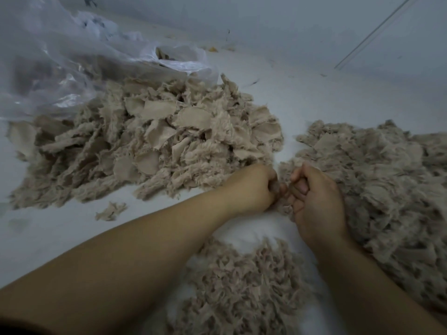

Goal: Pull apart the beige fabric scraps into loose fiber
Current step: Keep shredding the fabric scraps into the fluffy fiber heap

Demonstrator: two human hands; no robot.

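Nearest the camera lies a mound of loose fiber [244, 286] on the white bench [314, 93]. Just beyond, the left hand [251, 187] and right hand [314, 201] clench either end of one beige scrap [281, 189], fingers curled tight. The plush looks light, soft and easily frayed; gripping close to a torn edge seems best. The pile of uncut scraps [150, 141] sits left, with shredded material [377, 175] right. Farthest, a clear plastic bag [48, 68] holds more scraps.
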